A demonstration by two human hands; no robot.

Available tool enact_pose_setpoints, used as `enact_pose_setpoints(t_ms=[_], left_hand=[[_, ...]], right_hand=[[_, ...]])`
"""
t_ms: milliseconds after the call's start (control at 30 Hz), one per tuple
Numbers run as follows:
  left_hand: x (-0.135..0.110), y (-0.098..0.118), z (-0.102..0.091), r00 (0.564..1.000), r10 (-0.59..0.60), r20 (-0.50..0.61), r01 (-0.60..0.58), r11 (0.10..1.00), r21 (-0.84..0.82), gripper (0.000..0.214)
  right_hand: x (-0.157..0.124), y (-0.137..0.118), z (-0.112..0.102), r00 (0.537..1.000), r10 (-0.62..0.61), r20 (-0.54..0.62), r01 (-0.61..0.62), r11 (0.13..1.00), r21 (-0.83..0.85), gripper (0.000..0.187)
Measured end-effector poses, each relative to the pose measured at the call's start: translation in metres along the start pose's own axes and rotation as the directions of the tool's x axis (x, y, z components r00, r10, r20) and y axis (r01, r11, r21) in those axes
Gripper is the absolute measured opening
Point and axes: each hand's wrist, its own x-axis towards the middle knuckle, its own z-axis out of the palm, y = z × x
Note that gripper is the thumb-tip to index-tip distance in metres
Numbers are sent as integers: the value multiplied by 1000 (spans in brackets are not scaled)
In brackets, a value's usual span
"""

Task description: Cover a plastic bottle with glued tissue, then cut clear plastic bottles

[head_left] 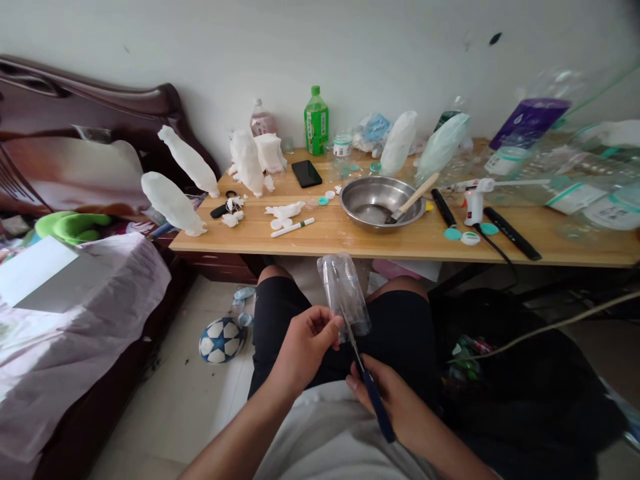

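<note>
Over my lap, my left hand pinches the lower edge of a clear plastic bottle piece, which tilts up toward the table. My right hand is wrapped round the dark blue handles of a pair of scissors. The thin metal blades point up and away, against the plastic beside my left fingertips. How far the blades are apart cannot be made out. My right fingers are partly hidden behind the handles.
On the wooden table are a metal bowl with a brush, a glue gun, a phone, a green bottle and white papery figures. Clear bottles crowd the right side. A ball lies on the floor.
</note>
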Motion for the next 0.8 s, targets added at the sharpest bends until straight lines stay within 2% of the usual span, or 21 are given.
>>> enact_pose_setpoints(t_ms=[200,333,433,567,800], left_hand=[[2,5,-2,1000,-9,4,9,1000,23,31],[1,9,-5,1000,-9,27,7,998,68,31],[-1,9,-8,997,-15,81,7,995,104,29],[-1,9,-10,991,-6,130,-15,986,165,28],[5,11,-9,996,-13,93,-6,980,197,28]], right_hand=[[7,12,11,997,73,0,-72,990,124,41],[5,17,8,998,54,32,-58,988,141,43],[0,21,1,998,8,55,-14,994,107,40],[-5,24,-2,1000,-9,26,8,999,40,38],[0,14,21,998,60,-14,-57,986,156,45]])
